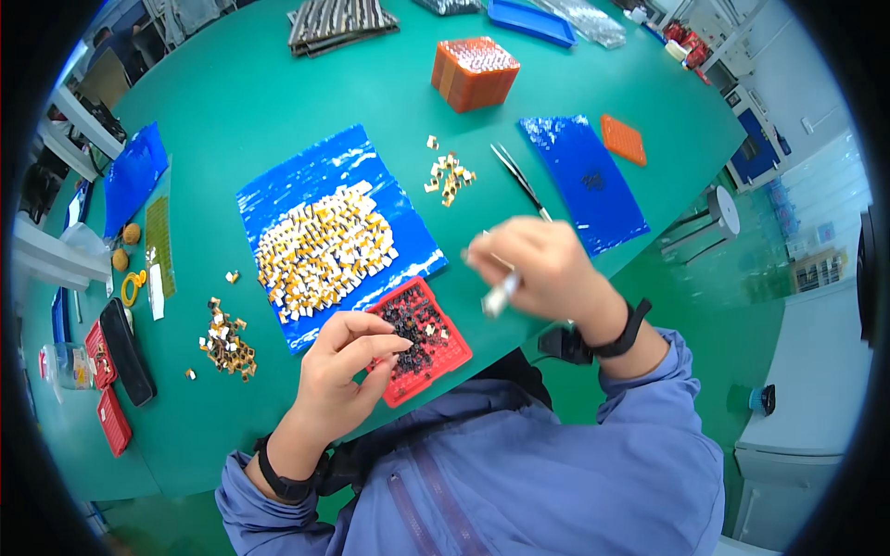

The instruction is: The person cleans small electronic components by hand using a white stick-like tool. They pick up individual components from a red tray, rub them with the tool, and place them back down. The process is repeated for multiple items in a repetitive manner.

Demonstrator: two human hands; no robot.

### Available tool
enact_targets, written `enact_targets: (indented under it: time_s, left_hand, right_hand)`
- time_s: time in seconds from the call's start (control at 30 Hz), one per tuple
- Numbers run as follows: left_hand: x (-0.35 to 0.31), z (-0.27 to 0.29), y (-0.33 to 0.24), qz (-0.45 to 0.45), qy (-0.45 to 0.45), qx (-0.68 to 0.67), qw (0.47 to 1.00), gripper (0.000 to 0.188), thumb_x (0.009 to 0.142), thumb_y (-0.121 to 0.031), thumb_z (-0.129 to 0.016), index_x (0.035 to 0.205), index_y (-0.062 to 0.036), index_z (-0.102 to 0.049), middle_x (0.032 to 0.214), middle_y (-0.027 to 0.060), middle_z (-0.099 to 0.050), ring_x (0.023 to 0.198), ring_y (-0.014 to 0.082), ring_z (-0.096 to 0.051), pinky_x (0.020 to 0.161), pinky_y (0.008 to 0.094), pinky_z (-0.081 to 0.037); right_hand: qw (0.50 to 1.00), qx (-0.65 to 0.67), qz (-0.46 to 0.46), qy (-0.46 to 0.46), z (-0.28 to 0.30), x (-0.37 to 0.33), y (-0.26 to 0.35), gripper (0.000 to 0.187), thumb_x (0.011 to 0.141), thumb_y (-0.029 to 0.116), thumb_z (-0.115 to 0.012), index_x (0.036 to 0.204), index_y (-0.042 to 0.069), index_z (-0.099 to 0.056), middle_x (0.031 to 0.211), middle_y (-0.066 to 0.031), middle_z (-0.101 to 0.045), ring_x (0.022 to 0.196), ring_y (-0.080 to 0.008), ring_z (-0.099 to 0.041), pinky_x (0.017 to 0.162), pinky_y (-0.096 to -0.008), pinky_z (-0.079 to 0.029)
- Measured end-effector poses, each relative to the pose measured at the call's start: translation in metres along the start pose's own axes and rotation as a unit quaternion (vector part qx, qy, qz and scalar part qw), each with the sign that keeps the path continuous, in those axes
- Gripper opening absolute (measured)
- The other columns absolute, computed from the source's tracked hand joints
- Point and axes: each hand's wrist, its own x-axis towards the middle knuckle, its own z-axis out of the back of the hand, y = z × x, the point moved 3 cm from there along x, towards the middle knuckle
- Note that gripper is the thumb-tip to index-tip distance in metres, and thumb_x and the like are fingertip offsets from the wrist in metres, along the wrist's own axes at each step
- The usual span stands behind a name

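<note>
My left hand is over the left side of a shallow red tray at the table's near edge. Its thumb and fingers pinch what looks like a small black part. Many such black parts lie loose in the tray, with a few white bits among them. To the right, my right hand is raised and smeared by motion. Its fingers are closed round a whitish object whose kind I cannot make out. Beyond the tray, a blue sheet bears a dense spread of small white-and-gold pieces.
Tweezers lie past my right hand, beside a small pile of gold-and-white pieces and another blue sheet. An orange stack of trays stands farther back. Another pile and a black case are at left.
</note>
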Motion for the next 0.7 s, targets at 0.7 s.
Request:
enact_targets:
  time_s: [0.7]
  left_hand:
    - [-0.002, 0.013, 0.008, -0.080, -0.040, -0.052, 0.995, 0.017, 0.076, -0.003, -0.071, 0.092, -0.0060, -0.067, 0.087, 0.0061, -0.067, 0.080, 0.0165, -0.064, 0.070, 0.0275, -0.052]
  right_hand:
    - [0.986, -0.041, -0.148, 0.065, 0.015, 0.024, -0.052, 0.014, 0.072, 0.004, -0.070, 0.084, 0.004, -0.063, 0.073, -0.0097, -0.061, 0.064, -0.0249, -0.059, 0.056, -0.0324, -0.045]
